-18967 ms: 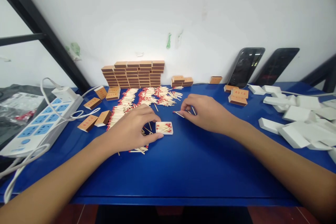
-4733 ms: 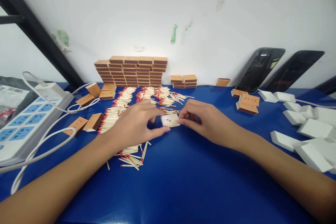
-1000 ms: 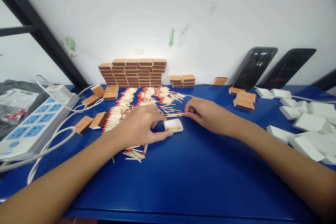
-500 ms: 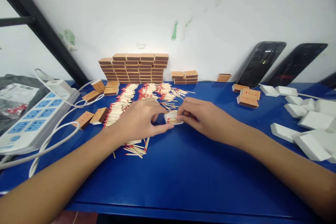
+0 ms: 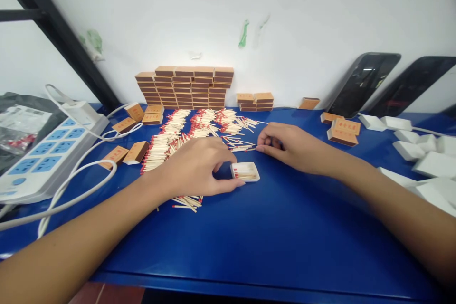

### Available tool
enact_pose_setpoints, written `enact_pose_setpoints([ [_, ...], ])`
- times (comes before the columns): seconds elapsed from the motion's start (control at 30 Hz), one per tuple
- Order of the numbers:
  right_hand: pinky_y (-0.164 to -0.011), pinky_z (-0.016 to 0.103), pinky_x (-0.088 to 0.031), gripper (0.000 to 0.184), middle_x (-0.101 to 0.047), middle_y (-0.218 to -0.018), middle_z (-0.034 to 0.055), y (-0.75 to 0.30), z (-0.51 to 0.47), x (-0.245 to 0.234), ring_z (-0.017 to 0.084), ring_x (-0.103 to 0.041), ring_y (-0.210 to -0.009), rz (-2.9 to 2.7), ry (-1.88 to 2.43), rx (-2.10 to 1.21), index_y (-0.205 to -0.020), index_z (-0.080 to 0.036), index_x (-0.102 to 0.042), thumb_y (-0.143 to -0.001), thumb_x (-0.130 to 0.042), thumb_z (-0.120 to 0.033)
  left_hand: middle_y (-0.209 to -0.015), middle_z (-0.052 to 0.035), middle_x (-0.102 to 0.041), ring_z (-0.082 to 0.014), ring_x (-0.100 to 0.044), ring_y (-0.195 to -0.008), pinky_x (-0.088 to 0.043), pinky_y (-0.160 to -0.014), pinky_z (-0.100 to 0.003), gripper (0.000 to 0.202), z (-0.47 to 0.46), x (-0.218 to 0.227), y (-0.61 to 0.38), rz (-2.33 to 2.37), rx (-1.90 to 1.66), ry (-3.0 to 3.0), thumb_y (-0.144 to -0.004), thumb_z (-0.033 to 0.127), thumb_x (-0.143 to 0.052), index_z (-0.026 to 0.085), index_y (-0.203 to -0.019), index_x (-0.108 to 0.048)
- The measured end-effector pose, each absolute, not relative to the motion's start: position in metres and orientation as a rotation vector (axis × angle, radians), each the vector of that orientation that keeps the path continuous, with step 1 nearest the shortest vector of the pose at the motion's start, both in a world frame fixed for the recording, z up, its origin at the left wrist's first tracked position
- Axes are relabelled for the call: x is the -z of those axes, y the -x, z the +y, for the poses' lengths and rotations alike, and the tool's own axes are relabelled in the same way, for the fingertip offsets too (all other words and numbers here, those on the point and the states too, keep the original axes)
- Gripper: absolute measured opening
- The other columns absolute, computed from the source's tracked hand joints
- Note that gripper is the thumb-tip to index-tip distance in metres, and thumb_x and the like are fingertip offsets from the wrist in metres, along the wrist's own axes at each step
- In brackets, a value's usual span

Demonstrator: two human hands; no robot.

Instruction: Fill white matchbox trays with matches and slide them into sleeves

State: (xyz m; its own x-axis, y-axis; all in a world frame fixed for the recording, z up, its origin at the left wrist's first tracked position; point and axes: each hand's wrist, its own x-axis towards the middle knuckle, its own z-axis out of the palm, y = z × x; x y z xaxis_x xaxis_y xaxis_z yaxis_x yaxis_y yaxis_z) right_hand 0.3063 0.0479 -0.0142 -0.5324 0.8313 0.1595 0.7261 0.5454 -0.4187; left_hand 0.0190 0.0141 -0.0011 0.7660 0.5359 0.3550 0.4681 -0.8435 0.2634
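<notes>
My left hand (image 5: 199, 166) grips the left end of a small white matchbox tray (image 5: 253, 168) between thumb and fingers. A few red-headed matches (image 5: 244, 175) lie along the near side inside the tray. Beyond it and to the right, my right hand (image 5: 290, 146) has thumb and forefinger pinched at the end of a match (image 5: 251, 149) at the edge of the loose ones. Rows of loose matches (image 5: 171, 128) spread over the blue table behind and left of the tray, partly covered by my left hand and forearm.
Orange-brown matchboxes (image 5: 185, 88) are stacked against the wall, with a smaller stack (image 5: 254, 102) beside them. More matchboxes (image 5: 344, 130) lie right and left. White trays (image 5: 432, 166) are heaped at the right. A power strip (image 5: 50, 154) and white cables lie left; two dark phone-like panels (image 5: 363, 83) lean on the wall.
My right hand has left the tray and moved right and away from me to the loose matches. The tray's inside now shows; my left hand still holds it.
</notes>
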Motion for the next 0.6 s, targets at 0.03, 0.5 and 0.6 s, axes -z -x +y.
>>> enact_pose_setpoints([
  [0.03,-0.069,0.035,-0.045,0.023,-0.068,-0.089,0.0063,-0.305,0.047,0.013,0.021,-0.061,-0.076,-2.458,1.281,-0.456,-0.091,-0.023,-0.067,-0.101,-0.058,-0.042,-0.069,0.0009,-0.065,-0.0156,-0.061,-0.067,-0.041,-0.063,-0.032,0.028,0.014,0.001,-0.019,0.807,-0.632,-2.796,-0.093,0.046,-0.077,0.019,-0.088,-0.080],
  [0.5,-0.071,0.032,-0.046,0.008,-0.067,-0.092,0.0051,-0.276,0.027,0.025,0.020,-0.062,-0.082,-2.413,1.066,-0.424,-0.098,-0.023,-0.065,-0.103,-0.061,-0.029,-0.068,0.0006,-0.064,-0.0156,-0.060,-0.066,-0.042,-0.064,-0.032,0.030,0.011,0.001,-0.022,0.806,-0.627,-2.819,-0.092,0.047,-0.078,0.018,-0.084,-0.078],
  [0.6,-0.071,0.032,-0.046,0.005,-0.067,-0.093,0.0047,-0.276,0.027,0.026,0.020,-0.062,-0.082,-2.405,1.064,-0.412,-0.105,-0.023,-0.066,-0.103,-0.062,-0.027,-0.068,0.0007,-0.064,-0.0160,-0.060,-0.068,-0.042,-0.064,-0.032,0.030,0.013,0.001,-0.020,0.820,-0.629,-2.806,-0.093,0.048,-0.077,0.019,-0.084,-0.078],
])
